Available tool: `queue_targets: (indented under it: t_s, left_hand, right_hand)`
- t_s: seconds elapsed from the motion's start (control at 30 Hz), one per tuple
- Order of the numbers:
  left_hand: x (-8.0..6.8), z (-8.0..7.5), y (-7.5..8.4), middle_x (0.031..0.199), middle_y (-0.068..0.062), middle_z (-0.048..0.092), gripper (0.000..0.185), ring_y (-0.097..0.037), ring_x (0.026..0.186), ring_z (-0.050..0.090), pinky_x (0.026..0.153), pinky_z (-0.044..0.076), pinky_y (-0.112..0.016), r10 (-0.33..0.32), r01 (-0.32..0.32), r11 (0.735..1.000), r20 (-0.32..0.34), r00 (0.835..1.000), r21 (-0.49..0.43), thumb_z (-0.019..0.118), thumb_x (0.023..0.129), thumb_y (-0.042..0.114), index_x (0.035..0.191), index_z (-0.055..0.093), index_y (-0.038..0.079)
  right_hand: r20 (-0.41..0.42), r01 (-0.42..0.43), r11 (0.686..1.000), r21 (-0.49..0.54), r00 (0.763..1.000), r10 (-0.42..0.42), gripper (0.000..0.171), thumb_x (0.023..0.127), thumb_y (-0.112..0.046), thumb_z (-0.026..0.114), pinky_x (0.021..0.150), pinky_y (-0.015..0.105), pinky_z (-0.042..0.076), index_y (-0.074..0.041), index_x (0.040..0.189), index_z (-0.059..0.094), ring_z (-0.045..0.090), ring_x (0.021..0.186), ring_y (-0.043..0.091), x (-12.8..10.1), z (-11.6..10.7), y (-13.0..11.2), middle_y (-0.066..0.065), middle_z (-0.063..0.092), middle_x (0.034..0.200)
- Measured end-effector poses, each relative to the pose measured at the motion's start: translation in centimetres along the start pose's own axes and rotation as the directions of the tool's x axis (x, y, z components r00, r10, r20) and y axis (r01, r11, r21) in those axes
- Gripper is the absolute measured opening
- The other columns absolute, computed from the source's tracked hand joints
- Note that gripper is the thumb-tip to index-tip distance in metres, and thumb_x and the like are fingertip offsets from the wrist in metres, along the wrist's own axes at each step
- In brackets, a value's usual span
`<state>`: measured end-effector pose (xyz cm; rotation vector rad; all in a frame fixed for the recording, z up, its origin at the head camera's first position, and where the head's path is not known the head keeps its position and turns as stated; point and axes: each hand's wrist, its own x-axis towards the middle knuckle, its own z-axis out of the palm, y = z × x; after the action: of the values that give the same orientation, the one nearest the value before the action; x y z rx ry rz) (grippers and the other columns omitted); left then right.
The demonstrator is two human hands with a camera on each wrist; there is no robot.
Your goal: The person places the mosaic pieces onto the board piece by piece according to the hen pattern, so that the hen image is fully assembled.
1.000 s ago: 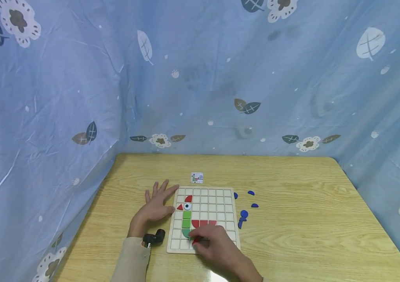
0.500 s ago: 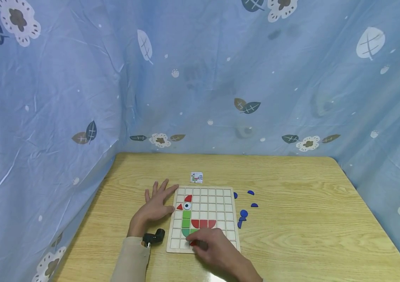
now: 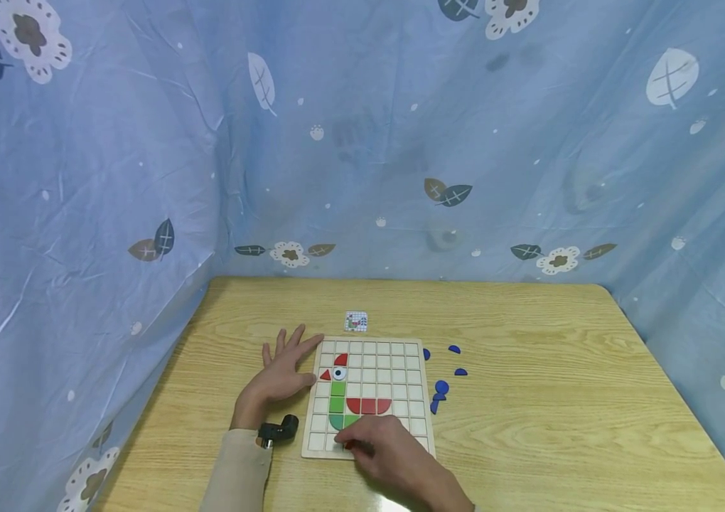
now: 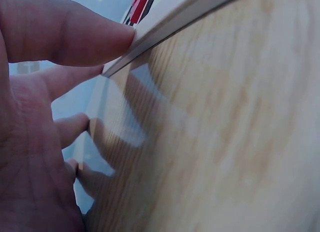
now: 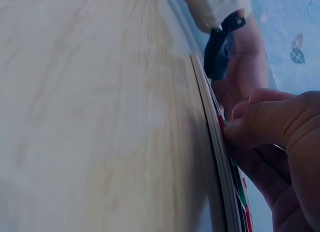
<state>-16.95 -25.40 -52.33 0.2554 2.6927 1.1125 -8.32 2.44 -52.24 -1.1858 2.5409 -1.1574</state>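
A pale wooden grid board (image 3: 391,361) lies on the table with coloured pieces set in its cells. They include a white eye disc (image 3: 340,373), a red triangle (image 3: 325,375), green squares (image 3: 337,389) and a red row (image 3: 369,406). My right hand (image 3: 391,448) pinches a small red piece (image 5: 221,123) between thumb and fingers, low over the board's near row; the hand hides most of its shape. Along the board's left edge, my left hand (image 3: 282,373) has its fingers spread, with thumb (image 4: 100,41) and forefinger tips at the rim.
Several blue pieces, among them a disc (image 3: 442,387) and a half-disc (image 3: 461,372), lie right of the board. Beyond its far edge is a small pattern card (image 3: 356,321). A blue curtain (image 3: 362,142) hangs around the table (image 3: 561,398).
My right hand has shifted slightly toward the near left with the red piece, staying over the board's near row. My left hand has kept its place.
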Motion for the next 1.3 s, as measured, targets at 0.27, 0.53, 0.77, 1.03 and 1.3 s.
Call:
queue_targets:
  t_s: [0.27,0.53,0.77,1.03,1.3]
  left_hand:
    - [0.0,0.0,0.2,0.183,-0.025,0.008,0.086,-0.056,0.166,-0.015,0.122,-0.021,-0.080,0.004,-0.004,1.000,-0.003,1.000,-0.005,0.071,0.087,0.010,0.168,0.045,0.017]
    - [0.1,-0.1,0.2,0.183,-0.025,0.009,0.086,-0.056,0.166,-0.014,0.122,-0.020,-0.080,0.006,-0.006,1.000,-0.005,1.000,0.001,0.070,0.087,0.010,0.168,0.045,0.016]
    - [-0.1,-0.1,0.3,0.183,-0.025,0.008,0.086,-0.055,0.166,-0.016,0.122,-0.021,-0.080,0.003,-0.003,1.000,-0.003,1.000,-0.006,0.071,0.087,0.010,0.169,0.045,0.016]
    - [-0.1,0.0,0.2,0.184,-0.024,0.008,0.087,-0.055,0.167,-0.017,0.122,-0.021,-0.079,-0.003,0.003,1.000,-0.004,1.000,-0.013,0.071,0.087,0.010,0.169,0.045,0.017]
    - [-0.1,0.2,0.3,0.184,-0.023,0.009,0.087,-0.054,0.167,-0.016,0.123,-0.021,-0.078,-0.012,0.012,1.000,-0.013,1.000,-0.007,0.072,0.086,0.009,0.168,0.046,0.017]
  right_hand:
    - [-0.065,0.039,0.999,0.003,0.997,-0.038,0.029,0.094,-0.001,0.080,0.087,0.013,0.057,-0.019,0.116,0.085,0.067,0.093,-0.006,-0.2,0.1,0.3,-0.011,0.083,0.108]
    - [-0.139,-0.003,0.992,0.123,0.990,0.020,0.029,0.092,0.002,0.079,0.085,0.018,0.061,-0.017,0.113,0.086,0.073,0.094,0.001,-0.8,-0.5,0.7,-0.005,0.084,0.106]
    - [-0.177,-0.022,0.989,0.149,0.983,0.048,0.028,0.091,-0.001,0.083,0.088,0.032,0.065,-0.015,0.115,0.085,0.078,0.097,0.008,-2.3,-3.1,2.5,-0.004,0.084,0.109]
    - [-0.346,-0.021,0.997,0.071,0.937,0.044,0.027,0.087,0.002,0.088,0.088,0.033,0.066,-0.009,0.111,0.084,0.080,0.099,0.011,-5.0,-7.4,5.6,0.001,0.086,0.107]
    - [-0.392,-0.148,0.980,0.133,0.900,0.189,0.026,0.092,-0.001,0.086,0.095,0.023,0.062,-0.008,0.116,0.083,0.082,0.100,0.019,-7.3,-10.6,8.1,0.005,0.085,0.112]
